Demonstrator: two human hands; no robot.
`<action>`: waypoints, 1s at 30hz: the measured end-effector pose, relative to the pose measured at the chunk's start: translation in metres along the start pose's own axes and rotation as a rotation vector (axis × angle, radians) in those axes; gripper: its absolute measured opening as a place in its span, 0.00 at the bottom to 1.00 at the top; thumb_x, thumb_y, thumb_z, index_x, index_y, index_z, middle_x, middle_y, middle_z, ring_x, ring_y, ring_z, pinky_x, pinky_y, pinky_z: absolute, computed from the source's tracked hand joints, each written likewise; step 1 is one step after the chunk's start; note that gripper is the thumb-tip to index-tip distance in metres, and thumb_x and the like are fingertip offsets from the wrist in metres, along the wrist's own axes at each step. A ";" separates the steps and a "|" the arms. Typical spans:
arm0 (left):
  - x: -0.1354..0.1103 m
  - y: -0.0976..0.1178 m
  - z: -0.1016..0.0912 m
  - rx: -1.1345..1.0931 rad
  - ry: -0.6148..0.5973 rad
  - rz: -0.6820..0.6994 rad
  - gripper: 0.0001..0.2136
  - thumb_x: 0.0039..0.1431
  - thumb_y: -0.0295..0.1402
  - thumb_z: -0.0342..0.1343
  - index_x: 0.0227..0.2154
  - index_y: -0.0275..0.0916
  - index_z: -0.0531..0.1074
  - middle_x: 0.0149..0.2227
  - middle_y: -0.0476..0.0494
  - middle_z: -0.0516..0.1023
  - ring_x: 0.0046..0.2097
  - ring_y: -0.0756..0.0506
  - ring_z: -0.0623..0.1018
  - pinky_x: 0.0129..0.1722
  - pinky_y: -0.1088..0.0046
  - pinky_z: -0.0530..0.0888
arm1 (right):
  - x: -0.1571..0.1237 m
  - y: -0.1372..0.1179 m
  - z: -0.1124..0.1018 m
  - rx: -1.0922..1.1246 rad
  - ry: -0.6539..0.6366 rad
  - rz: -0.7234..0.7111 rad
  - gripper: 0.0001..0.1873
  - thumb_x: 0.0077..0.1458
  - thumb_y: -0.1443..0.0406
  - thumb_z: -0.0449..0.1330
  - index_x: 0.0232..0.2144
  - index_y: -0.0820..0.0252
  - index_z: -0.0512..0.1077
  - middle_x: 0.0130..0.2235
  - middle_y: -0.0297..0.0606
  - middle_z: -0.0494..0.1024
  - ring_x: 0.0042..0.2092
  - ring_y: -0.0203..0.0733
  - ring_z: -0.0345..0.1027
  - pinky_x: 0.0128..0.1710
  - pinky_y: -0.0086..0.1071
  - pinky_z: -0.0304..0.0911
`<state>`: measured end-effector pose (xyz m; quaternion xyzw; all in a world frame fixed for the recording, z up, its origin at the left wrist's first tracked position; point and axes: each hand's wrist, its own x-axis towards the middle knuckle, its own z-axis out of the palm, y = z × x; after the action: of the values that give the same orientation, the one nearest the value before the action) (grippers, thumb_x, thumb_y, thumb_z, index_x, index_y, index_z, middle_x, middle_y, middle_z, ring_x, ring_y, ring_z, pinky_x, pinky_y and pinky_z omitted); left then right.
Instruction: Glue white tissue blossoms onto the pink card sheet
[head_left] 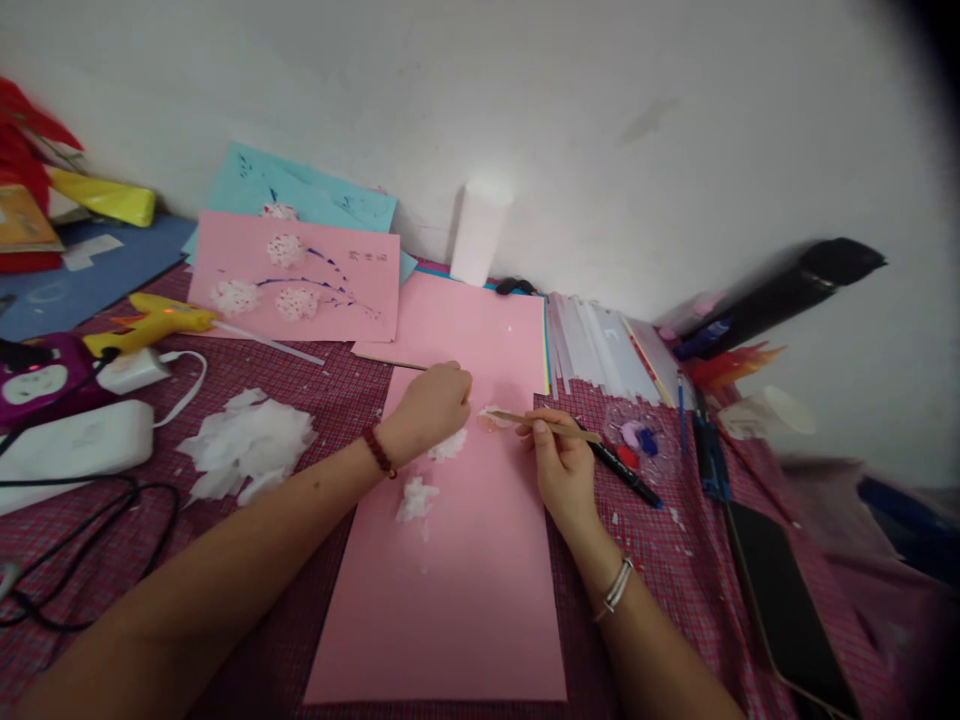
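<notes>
A pink paper sheet (450, 590) lies in front of me on the red checked tablecloth. White tissue flowers (417, 497) are stuck on it. My left hand (431, 405) is closed in a loose fist, pressing on a tissue tuft (448, 446) near the sheet's top. My right hand (561, 468) grips a thin wooden brush (551, 425), whose tip touches a small pale tissue piece (491, 417) on the sheet.
A heap of white tissue (247, 445) lies at left, with a yellow glue gun (154, 320), power strip (71, 445) and cables. A finished pink card (296, 275) leans on the wall. Paint palette (637, 437), black marker (626, 475) and phone (787, 600) sit at right.
</notes>
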<state>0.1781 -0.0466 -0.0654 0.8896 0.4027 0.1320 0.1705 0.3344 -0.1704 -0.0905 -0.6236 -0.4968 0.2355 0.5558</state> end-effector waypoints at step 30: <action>0.004 -0.007 0.011 -0.460 -0.053 -0.059 0.07 0.43 0.21 0.47 0.25 0.35 0.68 0.26 0.48 0.73 0.28 0.52 0.69 0.27 0.77 0.63 | -0.006 -0.017 0.006 -0.167 -0.129 -0.134 0.11 0.62 0.63 0.49 0.39 0.57 0.71 0.36 0.39 0.75 0.36 0.40 0.70 0.33 0.34 0.66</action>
<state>0.1805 -0.0414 -0.0783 0.8182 0.3833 0.1917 0.3833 0.3208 -0.1744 -0.0782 -0.6167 -0.5899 0.1952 0.4833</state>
